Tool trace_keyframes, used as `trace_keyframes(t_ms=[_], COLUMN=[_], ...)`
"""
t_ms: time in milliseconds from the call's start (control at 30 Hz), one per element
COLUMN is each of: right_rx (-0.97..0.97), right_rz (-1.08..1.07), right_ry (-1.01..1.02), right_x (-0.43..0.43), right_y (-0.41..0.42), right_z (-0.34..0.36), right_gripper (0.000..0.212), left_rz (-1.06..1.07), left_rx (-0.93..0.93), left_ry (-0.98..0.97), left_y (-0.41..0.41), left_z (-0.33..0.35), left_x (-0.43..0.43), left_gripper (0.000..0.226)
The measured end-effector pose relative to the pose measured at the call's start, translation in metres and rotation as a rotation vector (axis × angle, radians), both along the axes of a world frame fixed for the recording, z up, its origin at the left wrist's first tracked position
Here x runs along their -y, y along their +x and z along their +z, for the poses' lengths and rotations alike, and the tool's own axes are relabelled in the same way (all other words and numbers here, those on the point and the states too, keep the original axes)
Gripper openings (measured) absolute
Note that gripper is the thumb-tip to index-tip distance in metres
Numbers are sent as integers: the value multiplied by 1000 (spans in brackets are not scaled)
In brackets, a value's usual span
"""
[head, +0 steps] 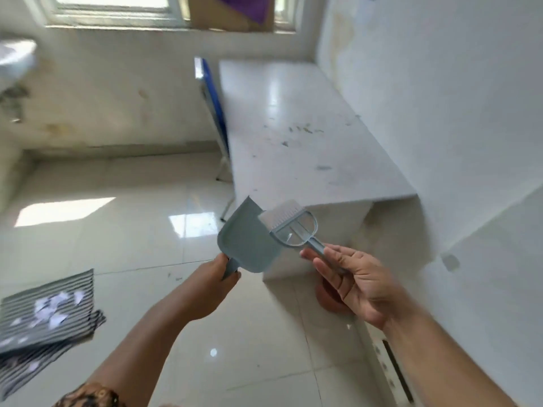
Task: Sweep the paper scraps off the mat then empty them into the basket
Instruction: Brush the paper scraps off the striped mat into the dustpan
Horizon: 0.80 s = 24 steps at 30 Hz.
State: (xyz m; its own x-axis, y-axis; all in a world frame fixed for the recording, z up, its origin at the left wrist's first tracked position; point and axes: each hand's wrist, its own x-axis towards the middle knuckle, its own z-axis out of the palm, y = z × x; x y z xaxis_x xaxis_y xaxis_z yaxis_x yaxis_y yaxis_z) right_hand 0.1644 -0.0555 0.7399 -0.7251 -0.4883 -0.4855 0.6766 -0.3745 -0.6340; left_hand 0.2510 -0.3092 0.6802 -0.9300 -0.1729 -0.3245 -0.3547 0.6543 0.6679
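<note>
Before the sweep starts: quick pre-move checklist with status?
1. Dustpan held: ok, left hand closed on its handle.
2. Brush held: ok, right hand holds its handle with loose, partly open fingers.
3. Paper scraps on the striped mat: ok, white scraps lie on it at lower left.
4. Tools at the mat: not ok, both are raised in the air, well to the right of it.
5. Dustpan empty: cannot tell, only its underside shows.
6. Basket located: cannot tell, none is clearly in view.
</note>
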Motion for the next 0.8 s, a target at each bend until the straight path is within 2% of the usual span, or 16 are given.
trace_keyframes(t_ms=[67,200,367,600,800], right_rx=[-60,-174,-427,-702,-855], right_rz=[150,462,781,955,1064], right_ry=[47,158,328,527,674], right_x=[45,145,280,469,591], right_y=[7,31,80,158,192], right_z=[6,13,9,-8,-27], right_gripper=[41,10,7,11,15], left_rz=[134,358,612,882,1054], left_rx=[-10,13,94,181,205], left_ry=[-8,-33,-48,-9,90], left_y=[37,118,225,348,399], left_z=[3,4,-4,-12,-33], left_x=[35,106,193,313,389], left_gripper=[15,14,14,18,19])
